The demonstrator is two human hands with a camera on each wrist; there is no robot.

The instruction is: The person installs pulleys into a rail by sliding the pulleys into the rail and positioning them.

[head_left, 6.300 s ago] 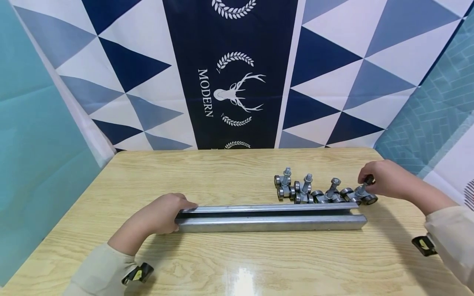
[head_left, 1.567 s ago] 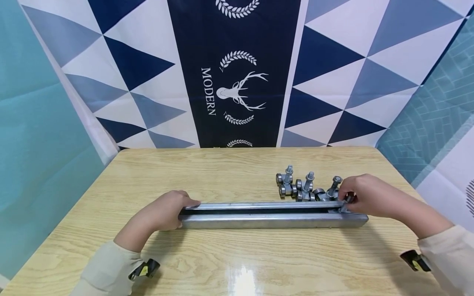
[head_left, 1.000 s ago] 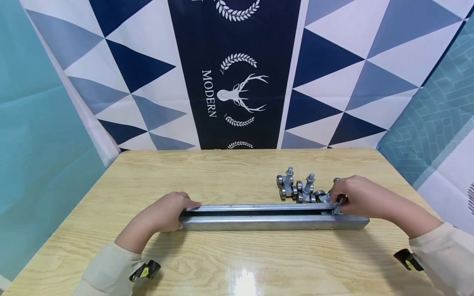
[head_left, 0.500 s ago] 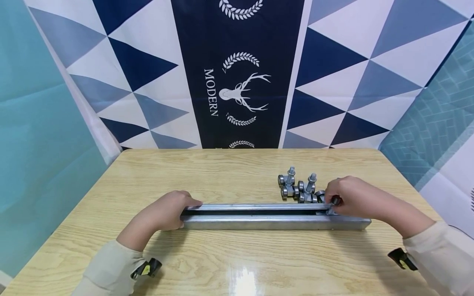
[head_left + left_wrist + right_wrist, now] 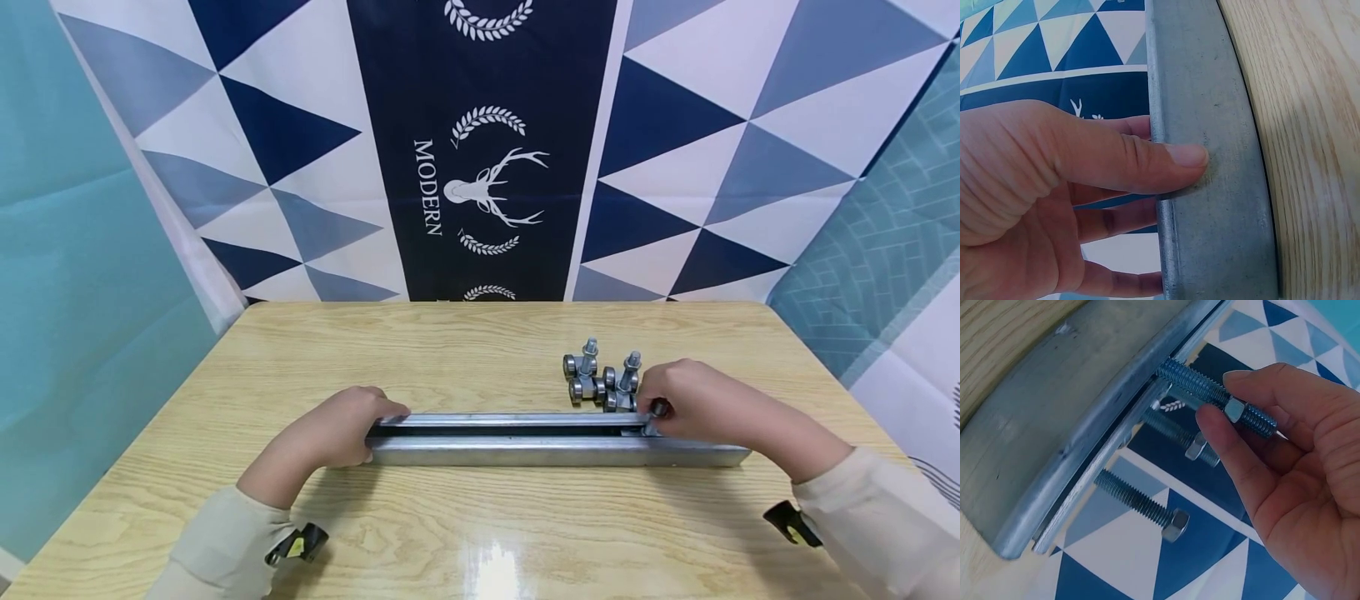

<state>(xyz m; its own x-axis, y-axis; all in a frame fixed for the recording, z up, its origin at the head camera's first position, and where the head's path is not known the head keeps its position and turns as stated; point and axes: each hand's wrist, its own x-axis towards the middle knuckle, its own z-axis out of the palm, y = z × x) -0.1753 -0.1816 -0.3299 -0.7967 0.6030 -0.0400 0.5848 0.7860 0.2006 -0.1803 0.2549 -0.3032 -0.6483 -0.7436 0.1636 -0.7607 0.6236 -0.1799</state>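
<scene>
A slotted metal rail (image 5: pixel 510 452) lies lengthwise across the wooden table. Its left end is gripped by my left hand (image 5: pixel 330 432), and in the left wrist view the thumb of that hand (image 5: pixel 1085 156) lies on the rail's side (image 5: pixel 1216 112). My right hand (image 5: pixel 701 402) pinches a bolt (image 5: pixel 657 410) that stands in the slot toward the rail's right part. The right wrist view shows the bolt (image 5: pixel 1197 384) with a nut between thumb and finger of the right hand (image 5: pixel 1297 437). Whatever is inside the rail under this bolt is mostly hidden.
Behind the rail stand two wheeled trolleys with upright bolts (image 5: pixel 588 367) (image 5: pixel 628 372), close together. Another bolt with a hex head (image 5: pixel 1175 525) shows beside the rail in the right wrist view. Patterned cloth (image 5: pixel 480 192) hangs behind the table.
The trolley at the far right was gripped beyond the rail's end; its bolt now stands in the slot. My right hand has slid it leftward along the rail. The left hand keeps its grip.
</scene>
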